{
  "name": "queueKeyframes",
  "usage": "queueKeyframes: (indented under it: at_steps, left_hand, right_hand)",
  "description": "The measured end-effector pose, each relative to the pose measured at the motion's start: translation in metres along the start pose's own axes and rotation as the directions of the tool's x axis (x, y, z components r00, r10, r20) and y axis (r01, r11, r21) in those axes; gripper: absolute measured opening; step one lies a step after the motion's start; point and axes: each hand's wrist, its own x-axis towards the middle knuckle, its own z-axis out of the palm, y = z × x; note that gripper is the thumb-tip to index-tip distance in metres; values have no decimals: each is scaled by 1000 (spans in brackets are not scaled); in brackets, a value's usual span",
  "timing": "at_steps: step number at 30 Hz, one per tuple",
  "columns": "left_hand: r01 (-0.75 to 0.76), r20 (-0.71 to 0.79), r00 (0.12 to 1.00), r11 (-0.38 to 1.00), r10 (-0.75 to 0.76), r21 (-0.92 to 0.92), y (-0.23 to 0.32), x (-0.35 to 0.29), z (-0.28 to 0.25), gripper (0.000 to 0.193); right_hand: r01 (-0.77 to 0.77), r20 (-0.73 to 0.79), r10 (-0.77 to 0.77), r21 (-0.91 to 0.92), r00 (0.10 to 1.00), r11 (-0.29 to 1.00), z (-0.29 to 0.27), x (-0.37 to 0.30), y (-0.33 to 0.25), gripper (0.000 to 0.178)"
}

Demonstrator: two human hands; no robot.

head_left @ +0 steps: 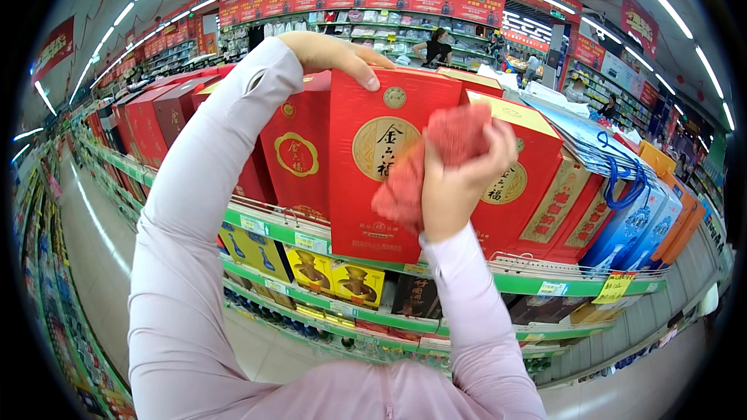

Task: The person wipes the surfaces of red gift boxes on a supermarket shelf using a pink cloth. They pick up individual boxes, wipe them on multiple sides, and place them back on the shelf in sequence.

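A tall red gift box [358, 210] with a round gold emblem stands at the front of the shelf's top level. My left hand [334, 54] grips its upper edge, thumb on the front face and fingers over the top, partly hidden. Bunched in my right hand [467, 175] is a red cloth [406, 187], pressed against or just before the box's front, covering part of the emblem. Some blur shows on the cloth. Beside the box, a similar red box [498, 229] stands to the right and another red box [294, 148] to the left.
Price tags line the green shelf edge [506, 284], with a low wire rail along it. Blue gift bags [622, 222] with cord handles stand at the right end. Yellow boxes [334, 276] fill a lower level. An aisle floor [93, 218] runs left. A person [436, 48] is farther back.
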Motion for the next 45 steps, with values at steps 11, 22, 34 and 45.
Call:
queueKeyframes:
  at_steps: [11,22,34,45]
  left_hand:
    - [25,-42,999,981,-33,-191,-11,20,7,87]
    - [-45,-142,990,985,22,-165,-14,1,15,77]
    - [-76,-81,995,986,64,-150,-3,-16,12,80]
    - [-100,-59,993,995,99,-6,9,-13,15,90]
  right_hand:
    - [581,812,-579,438,72,686,-39,-134,-8,56]
    - [563,822,-435,175,369,808,7,-8,-31,57]
    - [604,781,-537,269,319,750,58,24,-58,33]
    - [601,858,-506,360,87,714,-56,-112,-17,50]
